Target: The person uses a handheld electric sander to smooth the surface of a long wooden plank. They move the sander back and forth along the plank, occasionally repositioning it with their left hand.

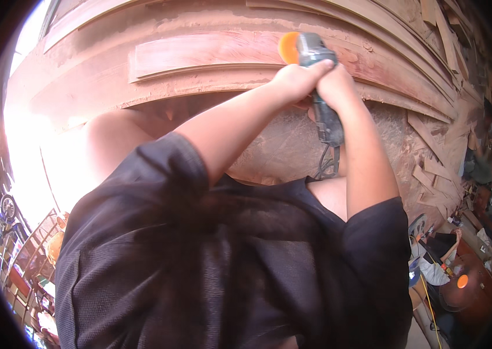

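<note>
Both my hands grip an angle grinder [328, 125] with a dark body and a grey head. My left hand [299, 80] is closed round its front part, just behind the head. Beside it my right hand [337, 86] wraps the body, and its fingers are partly hidden. An orange disc [288, 48] on the grinder's head is at the top surface of a long reddish wooden board [205, 51]; whether it touches cannot be made out. The grinder's cord [328, 161] hangs from its rear end towards me.
The board lies on a dusty wooden workbench [91, 81]. Long planks [368, 26] are stacked along its far side. Wood offcuts [432, 177] litter the floor at the right. Another person [447, 241] is at the lower right, near a second orange disc [462, 281]. A metal rack [33, 250] stands at the left.
</note>
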A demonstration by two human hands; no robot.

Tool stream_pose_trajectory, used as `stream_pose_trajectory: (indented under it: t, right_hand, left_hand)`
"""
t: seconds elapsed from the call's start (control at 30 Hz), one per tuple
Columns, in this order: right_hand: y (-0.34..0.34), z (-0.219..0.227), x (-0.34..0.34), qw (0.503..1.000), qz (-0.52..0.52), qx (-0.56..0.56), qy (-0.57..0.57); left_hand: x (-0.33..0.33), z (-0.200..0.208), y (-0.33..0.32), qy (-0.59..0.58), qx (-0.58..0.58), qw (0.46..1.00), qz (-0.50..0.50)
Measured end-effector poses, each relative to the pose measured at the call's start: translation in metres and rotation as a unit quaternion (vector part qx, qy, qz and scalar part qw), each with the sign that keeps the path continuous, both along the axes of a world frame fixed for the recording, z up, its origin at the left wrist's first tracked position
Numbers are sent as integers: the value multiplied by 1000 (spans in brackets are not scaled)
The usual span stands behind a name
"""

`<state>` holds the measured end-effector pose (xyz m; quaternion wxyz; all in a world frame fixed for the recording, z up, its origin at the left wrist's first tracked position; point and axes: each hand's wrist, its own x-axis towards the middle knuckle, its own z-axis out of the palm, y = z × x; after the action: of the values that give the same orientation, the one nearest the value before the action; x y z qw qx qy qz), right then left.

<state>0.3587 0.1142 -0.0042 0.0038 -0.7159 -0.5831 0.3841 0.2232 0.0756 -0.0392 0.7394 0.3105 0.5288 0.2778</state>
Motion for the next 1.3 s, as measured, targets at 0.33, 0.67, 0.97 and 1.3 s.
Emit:
stream_pose_trajectory:
  t: [0.33,0.67,0.97,1.3]
  right_hand:
    - [-2,-17,27,980,-170,-14,106]
    - [-20,35,-140,983,176,-12,-51]
    - [-5,9,-18,999,13,20,31]
    - [-56,-27,29,916,-225,104,315]
  left_hand:
    - [18,2,23,38,-5,995,-92]
    - [-116,4,-50,1,-27,980,196]
    - [-12,4,-4,1,-19,999,47]
    - [-41,-9,-19,344,325,876,-93]
